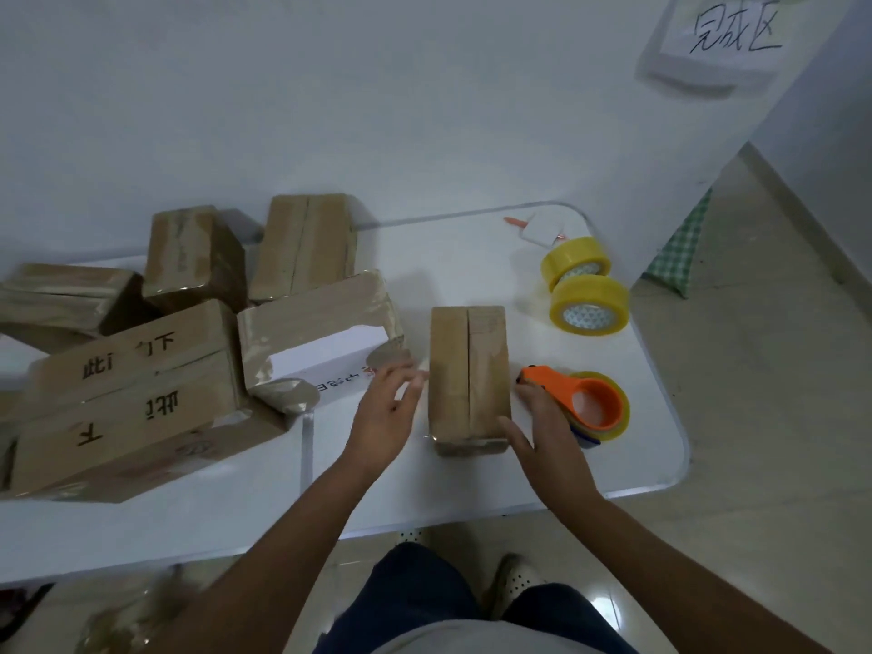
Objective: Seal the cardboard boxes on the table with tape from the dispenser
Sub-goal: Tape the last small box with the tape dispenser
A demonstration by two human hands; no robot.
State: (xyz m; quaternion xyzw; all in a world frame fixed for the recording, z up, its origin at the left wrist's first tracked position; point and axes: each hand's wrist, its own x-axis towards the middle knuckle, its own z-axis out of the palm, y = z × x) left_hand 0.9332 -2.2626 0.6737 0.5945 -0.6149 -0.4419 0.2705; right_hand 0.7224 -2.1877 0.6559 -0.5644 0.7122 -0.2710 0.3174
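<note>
A white table (472, 488) holds a heap of taped cardboard boxes (155, 351) at left. Near its front edge stands a small cardboard box (469, 377), flaps meeting along a centre seam. The left hand (384, 413) hovers beside it, fingers loose; the right hand (542, 427) touches its near corner, fingers relaxed, just beside the orange tape dispenser (582, 401). Two yellow tape rolls (585, 290) sit behind.

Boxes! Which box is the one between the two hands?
The small upright box standing alone with a seam down its top. The left hand and right hand flank it; the other boxes are piled on the left.
</note>
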